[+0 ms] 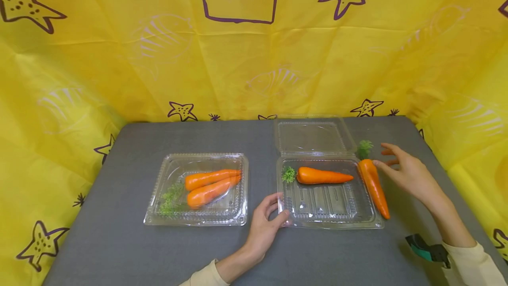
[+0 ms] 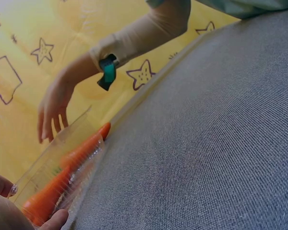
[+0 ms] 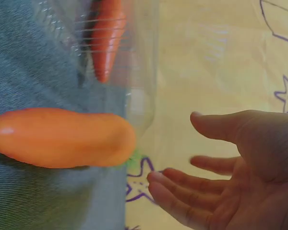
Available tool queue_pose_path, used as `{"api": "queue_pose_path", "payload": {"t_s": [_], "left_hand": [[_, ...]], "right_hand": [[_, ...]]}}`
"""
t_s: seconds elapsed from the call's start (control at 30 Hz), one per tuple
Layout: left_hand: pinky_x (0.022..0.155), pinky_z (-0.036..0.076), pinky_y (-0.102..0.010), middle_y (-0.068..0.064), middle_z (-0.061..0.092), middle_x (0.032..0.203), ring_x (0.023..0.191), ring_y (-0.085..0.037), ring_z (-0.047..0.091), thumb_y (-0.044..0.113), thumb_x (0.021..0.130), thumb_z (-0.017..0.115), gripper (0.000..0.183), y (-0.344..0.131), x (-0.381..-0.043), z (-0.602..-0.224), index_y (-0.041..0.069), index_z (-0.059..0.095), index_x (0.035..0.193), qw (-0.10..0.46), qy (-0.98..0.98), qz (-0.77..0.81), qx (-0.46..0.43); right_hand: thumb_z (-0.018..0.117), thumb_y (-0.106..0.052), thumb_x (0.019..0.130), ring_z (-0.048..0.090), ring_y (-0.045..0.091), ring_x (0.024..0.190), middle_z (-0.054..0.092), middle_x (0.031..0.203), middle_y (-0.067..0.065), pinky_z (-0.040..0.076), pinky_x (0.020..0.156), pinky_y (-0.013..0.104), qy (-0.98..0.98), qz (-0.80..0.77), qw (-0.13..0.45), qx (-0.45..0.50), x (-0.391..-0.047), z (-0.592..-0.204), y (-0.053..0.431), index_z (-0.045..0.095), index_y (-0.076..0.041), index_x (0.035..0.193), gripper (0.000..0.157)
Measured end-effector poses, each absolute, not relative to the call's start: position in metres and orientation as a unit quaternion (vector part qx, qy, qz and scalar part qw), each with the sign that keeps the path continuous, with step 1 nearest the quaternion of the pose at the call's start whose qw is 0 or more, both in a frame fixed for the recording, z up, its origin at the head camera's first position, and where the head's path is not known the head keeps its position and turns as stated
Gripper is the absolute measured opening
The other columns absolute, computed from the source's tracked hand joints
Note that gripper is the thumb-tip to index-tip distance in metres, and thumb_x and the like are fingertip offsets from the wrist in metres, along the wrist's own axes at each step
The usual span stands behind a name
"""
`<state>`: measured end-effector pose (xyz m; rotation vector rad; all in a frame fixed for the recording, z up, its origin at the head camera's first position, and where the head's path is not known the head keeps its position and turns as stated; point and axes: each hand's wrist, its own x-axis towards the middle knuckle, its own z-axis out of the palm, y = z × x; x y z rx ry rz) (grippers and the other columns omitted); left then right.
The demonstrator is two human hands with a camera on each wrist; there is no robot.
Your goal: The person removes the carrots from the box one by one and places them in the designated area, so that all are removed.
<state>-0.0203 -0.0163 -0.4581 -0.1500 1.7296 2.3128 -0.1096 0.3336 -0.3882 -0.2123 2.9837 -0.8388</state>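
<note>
An open clear plastic clamshell container [image 1: 329,224] lies on the right half of the table, its lid [image 1: 313,138] folded back behind it. Inside, toward the back, lies an orange carrot [image 1: 323,175] with its green top to the left. My left hand [image 1: 267,224] grips the container's front left corner, thumb [image 2: 55,220] along the near side. A second carrot [image 1: 374,189] lies just outside the right wall, its leafy top pointing away. Right beside its thick end is my right hand [image 1: 412,175], fingers [image 3: 182,191] loosely spread and holding nothing.
To the left stands a closed clear container [image 1: 155,215] with two carrots [image 1: 212,192] and their green tops inside. The grey table [image 1: 107,233] is bordered at the back and sides by yellow cloth [image 1: 238,69]. A dark and green strap [image 1: 426,250] hangs by the right wrist.
</note>
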Motion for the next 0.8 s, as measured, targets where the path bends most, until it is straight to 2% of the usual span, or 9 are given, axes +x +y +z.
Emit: {"api": "queue_pose_path", "payload": {"t_s": [0.13,0.23,0.5,0.8], "left_hand": [[0.080,0.061,-0.031,-0.025,0.052,0.133,0.117,-0.033,0.056,-0.003,0.087,0.065,0.051,-0.016,-0.020,-0.458,-0.008,0.047,0.135,0.123,0.594,0.794,-0.050],[0.081,0.061,-0.031,-0.024,0.052,0.134,0.118,-0.032,0.055,-0.002,0.087,0.065,0.052,-0.015,-0.021,-0.458,-0.007,0.047,0.135,0.121,0.596,0.793,-0.047],[0.083,0.061,-0.034,-0.024,0.050,0.136,0.120,-0.033,0.053,-0.002,0.088,0.065,0.053,-0.015,-0.020,-0.459,-0.007,0.046,0.136,0.119,0.592,0.796,-0.048],[0.083,0.061,-0.034,-0.024,0.050,0.136,0.121,-0.034,0.052,-0.003,0.087,0.065,0.052,-0.015,-0.020,-0.459,-0.008,0.046,0.135,0.117,0.591,0.797,-0.050]], "right_hand": [[0.061,-0.031,0.098,0.055,0.056,0.106,0.044,0.136,0.037,0.050,0.078,0.068,0.961,-0.268,-0.003,-0.067,-0.107,-0.372,0.324,0.020,0.004,0.152,0.077],[0.063,-0.032,0.097,0.052,0.057,0.109,0.043,0.138,0.035,0.045,0.082,0.071,0.960,-0.269,-0.023,-0.075,-0.104,-0.360,0.313,0.020,0.000,0.154,0.078],[0.072,-0.019,0.091,0.057,0.046,0.108,0.052,0.132,0.029,0.050,0.078,0.066,0.956,-0.253,-0.053,-0.138,-0.106,-0.360,0.285,0.032,0.000,0.150,0.074],[0.069,-0.026,0.093,0.060,0.039,0.106,0.055,0.130,0.024,0.054,0.078,0.060,0.955,-0.243,-0.029,-0.166,-0.110,-0.358,0.264,0.039,-0.001,0.147,0.067]]}}
